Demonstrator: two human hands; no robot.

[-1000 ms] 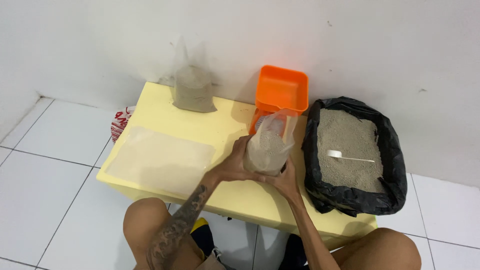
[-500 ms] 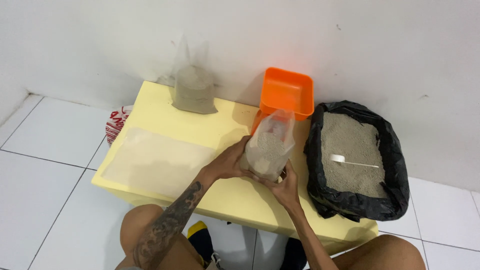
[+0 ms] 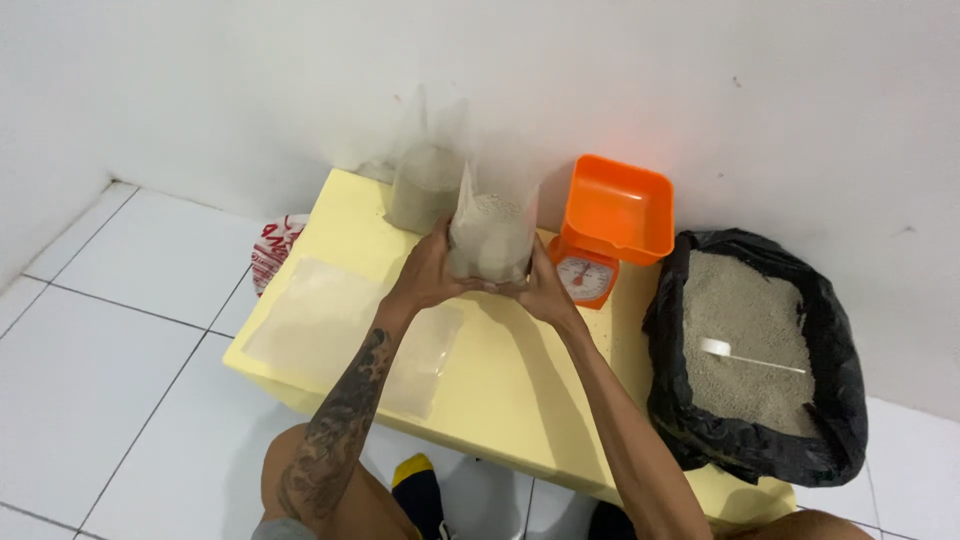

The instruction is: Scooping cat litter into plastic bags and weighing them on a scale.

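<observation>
1. The left hand [image 3: 428, 275] is wrapped around the left side of a clear plastic bag [image 3: 492, 232] that is partly filled with grey grains; the fingers press on its lower part.
2. The right hand [image 3: 543, 287] holds the same bag from the right side and from under, so the two hands grip it together. The bag stands upright, a little above the middle of the yellow table [image 3: 510, 380].
3. There are two filled bags in total. The second bag [image 3: 424, 180] stands at 11 o'clock from the held one, just behind it, near the wall.
4. One orange kitchen scale [image 3: 608, 225] with a round dial stands at 2 o'clock from the hands, just beside the held bag.
5. One stack of empty flat bags [image 3: 340, 330] lies at 8 o'clock, on the left part of the table.
6. One black sack [image 3: 755, 360] full of grey grains sits at 3 o'clock, at the right end of the table. One white scoop [image 3: 745, 352] lies on the grains.
7. One red and white packet [image 3: 275, 250] lies on the floor at 9 o'clock, by the table's edge.
</observation>
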